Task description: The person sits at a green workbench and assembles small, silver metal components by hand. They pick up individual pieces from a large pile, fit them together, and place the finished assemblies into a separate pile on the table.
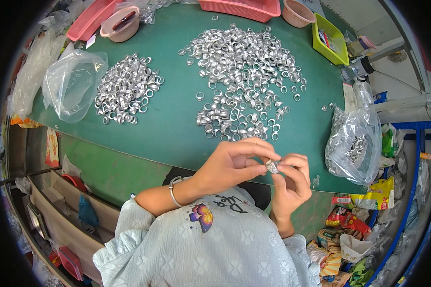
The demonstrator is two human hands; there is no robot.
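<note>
Between the fingertips of both hands is one silver ring (272, 166), held just off the near edge of the green table. My left hand (237, 162), with a bangle at its wrist, pinches the ring from the left. From the right, my right hand (292, 179) grips it with thumb and curled fingers. Directly beyond the hands spreads a large heap of silver rings (244, 57), its nearer part almost reaching my left knuckles. A second, smaller pile of rings (128, 88) lies on the left of the table.
A clear plastic bag of rings (357, 148) stands at the table's right edge. Empty-looking clear bags (74, 86) lie at left. Along the back are pink baskets (244, 7), pink bowls (299, 13) and a yellow-green basket (330, 40). Packets crowd a blue rack (412, 210) at right.
</note>
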